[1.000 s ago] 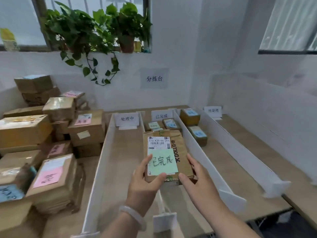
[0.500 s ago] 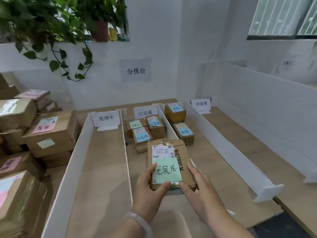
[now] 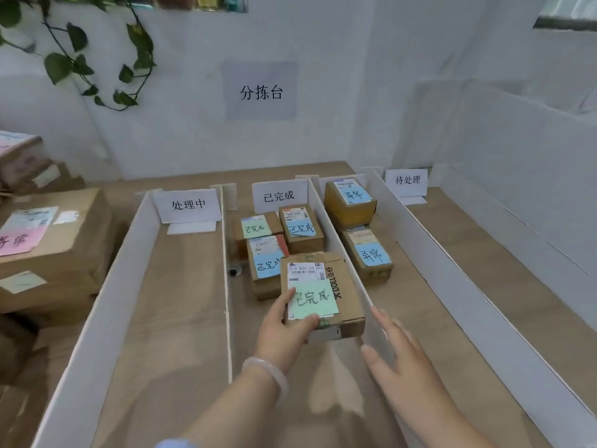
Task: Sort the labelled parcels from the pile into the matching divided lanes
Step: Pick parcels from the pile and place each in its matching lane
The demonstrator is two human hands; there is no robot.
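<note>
Gripping the parcel (image 3: pixel 343 297) at its near corner with my left hand (image 3: pixel 284 331), I have it in the middle lane (image 3: pixel 310 379), near three other parcels (image 3: pixel 268 253). My right hand (image 3: pixel 399 360) is spread, apart from it.

Left edge slicing through the parcel pile (image 3: pixel 55 253), plant (image 3: pixel 77 50) cropped at the top, fingers of the left grip (image 3: pixel 282 334) lost beneath the green-noted parcel (image 3: pixel 344 295), its shipping label (image 3: pixel 305 271) print too fine to read, blue-noted parcel (image 3: pixel 265 266) just behind half covered by it.
</note>
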